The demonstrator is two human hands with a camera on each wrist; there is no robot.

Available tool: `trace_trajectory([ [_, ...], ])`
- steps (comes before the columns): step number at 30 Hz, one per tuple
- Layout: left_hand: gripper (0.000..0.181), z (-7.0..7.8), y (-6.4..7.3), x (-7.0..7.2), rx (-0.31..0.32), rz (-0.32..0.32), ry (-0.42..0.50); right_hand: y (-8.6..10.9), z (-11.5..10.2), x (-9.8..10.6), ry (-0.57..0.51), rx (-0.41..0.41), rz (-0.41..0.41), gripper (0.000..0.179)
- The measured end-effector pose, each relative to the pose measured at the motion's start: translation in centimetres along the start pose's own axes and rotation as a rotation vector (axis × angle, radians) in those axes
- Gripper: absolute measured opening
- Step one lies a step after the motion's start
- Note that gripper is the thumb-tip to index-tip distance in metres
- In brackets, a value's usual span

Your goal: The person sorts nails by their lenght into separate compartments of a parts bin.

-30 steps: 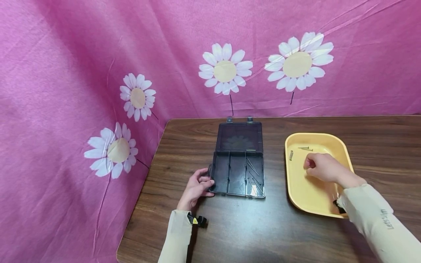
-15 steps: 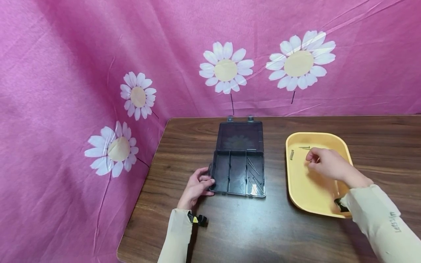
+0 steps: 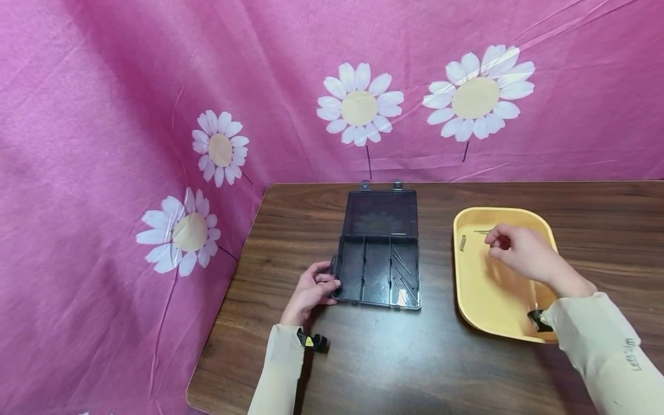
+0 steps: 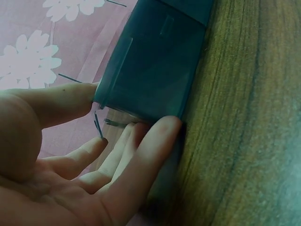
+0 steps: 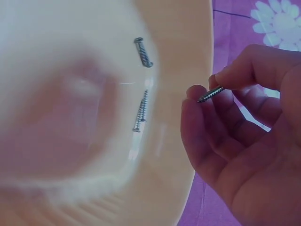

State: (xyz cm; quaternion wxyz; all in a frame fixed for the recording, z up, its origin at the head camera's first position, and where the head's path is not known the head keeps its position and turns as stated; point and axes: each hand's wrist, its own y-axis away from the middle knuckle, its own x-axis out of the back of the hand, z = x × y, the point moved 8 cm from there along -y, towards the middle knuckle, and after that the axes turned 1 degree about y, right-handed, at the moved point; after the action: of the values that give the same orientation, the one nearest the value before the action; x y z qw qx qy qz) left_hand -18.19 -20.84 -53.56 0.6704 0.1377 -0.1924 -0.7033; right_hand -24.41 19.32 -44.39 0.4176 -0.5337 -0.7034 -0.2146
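Over a tray [image 3: 485, 308], right hand [image 3: 526, 253] (sleeve [image 3: 596, 340]: "Lets…") pinches screw [image 5: 211, 94], left hand [image 3: 310, 293] holds box [image 3: 350, 268].

That ridged metal screw [image 5: 211, 94] is glinting at me; the smooth plastic tray [image 3: 485, 302] and box [image 3: 351, 259] are shining, the wood-grained table [image 3: 399, 357] is gleaming.

On the table [image 3: 384, 369], box [image 3: 377, 271] left of tray [image 3: 485, 305], screws [image 5: 144, 52] inside both.
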Motion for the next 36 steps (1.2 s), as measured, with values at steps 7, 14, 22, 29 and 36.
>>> trace_trajectory([
  [7,0.059,0.3,-0.1,0.2,0.005,0.011,-0.034,-0.1,-0.7,0.9,-0.044,-0.006,0.035,0.008],
  [14,0.059,0.3,-0.1,0.4,-0.005,0.013,-0.056,-0.3,-1.8,1.8,-0.135,0.006,0.087,0.01],
  [22,0.059,0.4,-0.4,0.3,-0.004,0.015,-0.065,-0.9,-2.6,2.0,-0.224,-0.02,0.11,0.012],
  [29,0.056,0.3,-0.5,0.3,-0.001,0.01,-0.057,-1.3,-4.0,1.7,-0.241,-0.037,0.096,0.014],
  [36,0.057,0.3,-0.3,0.3,0.0,-0.008,-0.029,-1.8,-5.4,1.2,-0.275,-0.054,0.101,0.013],
])
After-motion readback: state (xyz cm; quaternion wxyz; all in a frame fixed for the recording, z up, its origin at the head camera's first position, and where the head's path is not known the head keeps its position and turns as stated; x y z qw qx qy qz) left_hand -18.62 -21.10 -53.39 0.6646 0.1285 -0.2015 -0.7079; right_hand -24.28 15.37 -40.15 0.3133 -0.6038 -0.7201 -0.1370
